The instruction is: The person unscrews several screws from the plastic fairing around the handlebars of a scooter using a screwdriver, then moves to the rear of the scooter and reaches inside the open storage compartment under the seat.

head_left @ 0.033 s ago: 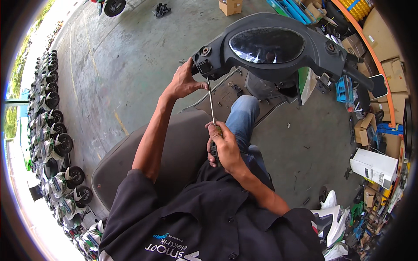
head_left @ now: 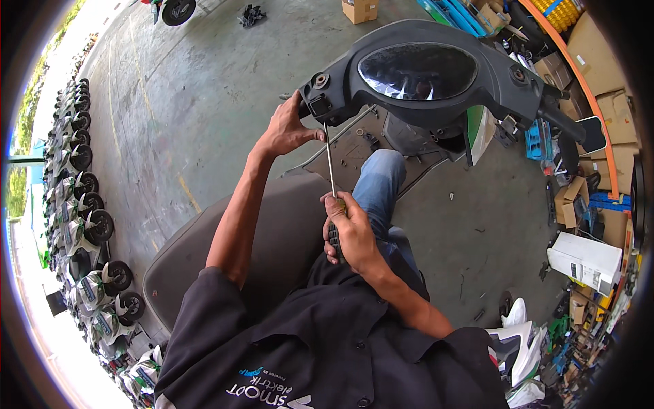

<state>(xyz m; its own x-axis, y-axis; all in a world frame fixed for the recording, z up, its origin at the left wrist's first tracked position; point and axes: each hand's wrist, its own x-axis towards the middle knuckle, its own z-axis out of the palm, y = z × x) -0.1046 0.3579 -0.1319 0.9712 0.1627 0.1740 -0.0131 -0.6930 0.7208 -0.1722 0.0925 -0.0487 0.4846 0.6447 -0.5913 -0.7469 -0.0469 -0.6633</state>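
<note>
Right hand (head_left: pixel 351 225): closed around the handle of a screwdriver (head_left: pixel 331 163), the thumb laid toward the shaft.
Screwdriver: held ahead of the right hand, its long axis directed away from the body and slightly left; the tip's exact seating cannot be made out.
Left hand (head_left: pixel 283 129): thumb spread from the fingers, which are placed at the left end of the handlebar housing (head_left: pixel 436 107); any clasp there is hidden.
Nearer the tip: the left hand, its thumb just beside the shaft.
</note>
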